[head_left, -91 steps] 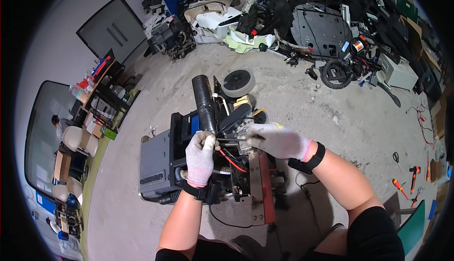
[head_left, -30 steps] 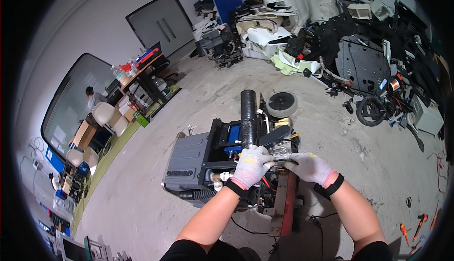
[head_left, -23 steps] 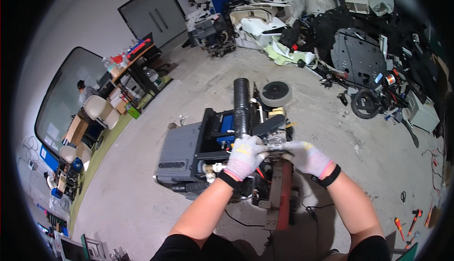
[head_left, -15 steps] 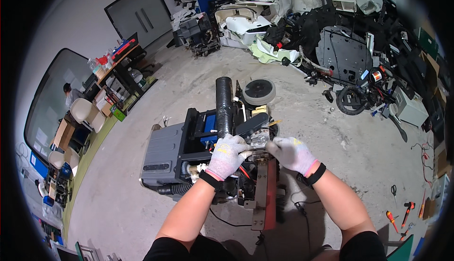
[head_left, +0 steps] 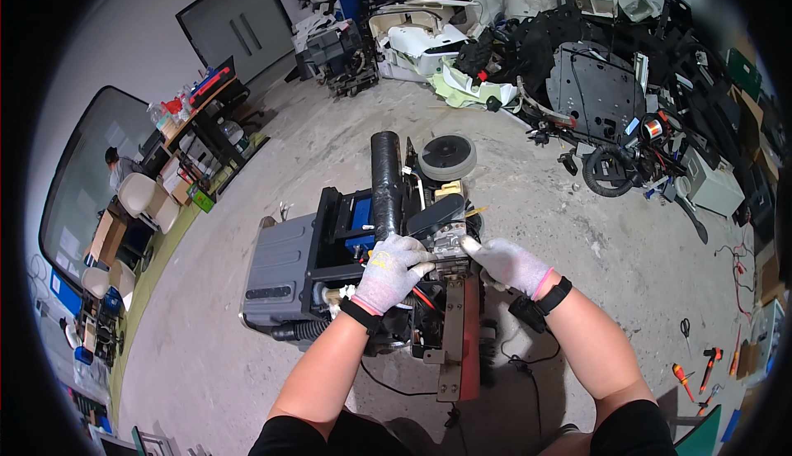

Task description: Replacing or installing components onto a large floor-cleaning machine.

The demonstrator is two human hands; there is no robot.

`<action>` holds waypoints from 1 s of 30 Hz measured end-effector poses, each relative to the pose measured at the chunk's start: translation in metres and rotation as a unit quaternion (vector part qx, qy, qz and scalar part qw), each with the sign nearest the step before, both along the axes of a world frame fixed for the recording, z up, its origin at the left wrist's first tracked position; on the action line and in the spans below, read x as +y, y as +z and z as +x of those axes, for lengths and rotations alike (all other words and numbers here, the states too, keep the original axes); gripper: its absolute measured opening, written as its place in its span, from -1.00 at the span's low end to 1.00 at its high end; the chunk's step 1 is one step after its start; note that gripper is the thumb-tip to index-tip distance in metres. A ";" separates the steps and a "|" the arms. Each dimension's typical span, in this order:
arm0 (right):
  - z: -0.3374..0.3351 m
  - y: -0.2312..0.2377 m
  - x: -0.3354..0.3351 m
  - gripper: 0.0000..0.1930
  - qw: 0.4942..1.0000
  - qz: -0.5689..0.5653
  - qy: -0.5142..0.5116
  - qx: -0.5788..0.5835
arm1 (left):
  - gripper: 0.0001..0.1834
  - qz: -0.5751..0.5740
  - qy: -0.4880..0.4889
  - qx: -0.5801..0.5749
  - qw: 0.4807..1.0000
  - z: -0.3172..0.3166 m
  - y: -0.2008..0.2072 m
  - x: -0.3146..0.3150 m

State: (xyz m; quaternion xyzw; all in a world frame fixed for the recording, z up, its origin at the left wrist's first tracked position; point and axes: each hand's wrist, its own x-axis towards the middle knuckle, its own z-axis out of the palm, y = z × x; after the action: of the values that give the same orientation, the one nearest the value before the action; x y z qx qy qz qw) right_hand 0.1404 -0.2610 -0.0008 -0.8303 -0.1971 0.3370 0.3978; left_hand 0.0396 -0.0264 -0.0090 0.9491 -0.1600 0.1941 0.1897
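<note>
A partly opened machine with a grey plastic housing [head_left: 280, 266] lies on the floor in front of me. A thick black tube [head_left: 385, 179] stands up from it, and a long metal bracket [head_left: 450, 340] with a red edge runs toward me. My left hand [head_left: 392, 273], in a light glove, rests on the frame with fingers bent by a silvery metal assembly [head_left: 450, 241]; what its fingertips hold is hidden. My right hand [head_left: 516, 268], gloved too, is at the right side of that assembly. Its thumb points at the metal, apart from the other fingers, with nothing visible between them.
A grey-rimmed wheel [head_left: 448, 157] stands beyond the machine. Screwdrivers [head_left: 683, 380] and scissors [head_left: 685, 329] lie at the right. A pile of dismantled parts [head_left: 598, 85] fills the far right. Someone sits by a desk [head_left: 202, 105] at the left. Black cables [head_left: 528, 365] trail nearby.
My right hand's thumb has lifted and stretched out toward the metal assembly, and its fingers have spread. My left hand stays nearly in place. The whole view has shifted slightly.
</note>
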 end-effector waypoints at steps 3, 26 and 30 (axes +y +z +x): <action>-0.005 -0.007 0.001 -0.34 0.989 0.114 -0.006 0.097 | -0.85 -0.013 0.002 -0.001 1.000 0.000 0.000 -0.001; -0.013 -0.014 -0.004 -0.77 0.823 0.097 0.109 -0.549 | -0.90 -0.044 -0.031 -0.015 0.998 0.002 -0.001 0.001; -0.021 0.001 -0.007 -0.75 0.908 0.098 0.071 -0.402 | -0.94 -0.051 -0.009 -0.010 0.999 0.004 -0.003 0.000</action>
State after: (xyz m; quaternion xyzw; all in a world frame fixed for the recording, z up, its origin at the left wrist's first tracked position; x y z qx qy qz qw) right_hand 0.1189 -0.2681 -0.0001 -0.8359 -0.4309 -0.0192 0.3396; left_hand 0.0434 -0.0264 -0.0115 0.9349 -0.1599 0.2096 0.2375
